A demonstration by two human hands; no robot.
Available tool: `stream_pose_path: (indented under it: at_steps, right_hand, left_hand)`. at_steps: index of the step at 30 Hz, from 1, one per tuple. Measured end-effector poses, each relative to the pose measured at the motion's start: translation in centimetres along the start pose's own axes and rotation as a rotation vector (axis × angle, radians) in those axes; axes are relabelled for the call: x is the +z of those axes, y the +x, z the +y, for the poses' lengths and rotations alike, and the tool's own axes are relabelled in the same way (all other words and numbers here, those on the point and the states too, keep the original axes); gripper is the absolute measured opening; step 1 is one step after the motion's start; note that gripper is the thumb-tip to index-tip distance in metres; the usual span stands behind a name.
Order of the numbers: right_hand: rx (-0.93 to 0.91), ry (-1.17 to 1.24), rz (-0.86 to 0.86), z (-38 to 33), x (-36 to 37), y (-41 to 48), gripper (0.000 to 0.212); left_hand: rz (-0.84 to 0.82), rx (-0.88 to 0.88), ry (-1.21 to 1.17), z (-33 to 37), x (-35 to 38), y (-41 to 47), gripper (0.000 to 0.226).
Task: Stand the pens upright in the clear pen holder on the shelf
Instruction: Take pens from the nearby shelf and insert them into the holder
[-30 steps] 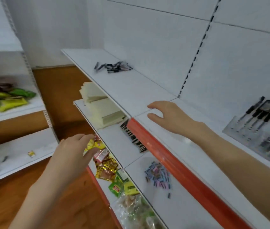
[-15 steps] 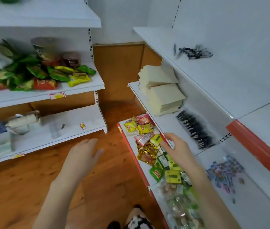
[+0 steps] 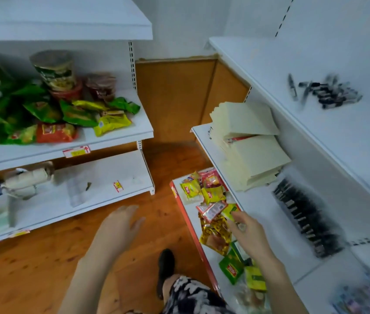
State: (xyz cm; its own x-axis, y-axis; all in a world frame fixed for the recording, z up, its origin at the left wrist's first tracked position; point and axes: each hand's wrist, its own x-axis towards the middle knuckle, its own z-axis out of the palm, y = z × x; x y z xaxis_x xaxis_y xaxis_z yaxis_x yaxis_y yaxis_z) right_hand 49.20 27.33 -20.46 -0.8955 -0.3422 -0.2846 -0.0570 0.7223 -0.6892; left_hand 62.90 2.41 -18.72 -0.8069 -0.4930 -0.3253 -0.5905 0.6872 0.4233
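Left grip point(image 3: 120, 225): fingers straight and slightly spread, palm down, holding nothing. Hovering over brown wooden floor point(image 3: 43, 257), clear of every shelf.

Right grip point(image 3: 247, 232): fingers loosely bent, no hold visible, though blur at the fingertips makes it hard to be sure. Hanging right over the heap of yellow, red, gold and green foil snack packets point(image 3: 213, 200) on the lowest white shelf with a red front edge point(image 3: 193, 232). Contact with the packets: cannot tell.

Loose heap of black-and-clear pens point(image 3: 327, 95): lying flat, not upright, on the top white shelf point(image 3: 270, 71). Up and to the right of the right grip, two shelf levels higher, well apart. Further still from the left grip, far up and right of it.

Row of blurred black stick-shaped items point(image 3: 304, 218): on the middle white shelf point(image 3: 261, 207), just right of the right grip, one level up. Too smeared to identify.

Two stacks of cream paper sheets point(image 3: 247, 141): same middle shelf, above the right grip, between it and the pens.

Below and between both grips: black shoe point(image 3: 165, 266) and black-and-white patterned garment point(image 3: 193, 295).

Far left of the left grip: second white shelf unit point(image 3: 116, 130) with green snack bags point(image 3: 43, 109).
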Motion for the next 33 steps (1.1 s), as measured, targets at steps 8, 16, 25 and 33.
stream_pose_path:
  at_steps: [8,16,25,33]
  right_hand:
    - [0.028,0.037,0.026,-4.0,-1.1,11.0,0.03]
    - [0.137,0.078,0.167,-5.4,-1.2,18.6,0.027]
    - [0.326,0.133,0.431,-10.5,-2.0,21.2,0.025]
    - [0.348,0.012,0.555,-16.8,-5.8,16.1,0.028]
  left_hand:
    - [-0.002,0.07,0.055,2.6,-4.4,11.8,0.044]
    - [-0.081,0.311,0.115,5.8,-7.3,24.6,0.042]
    - [-0.196,0.763,0.155,14.1,-13.5,36.9,0.039]
    - [-0.252,1.321,0.15,20.1,-17.0,36.1,0.036]
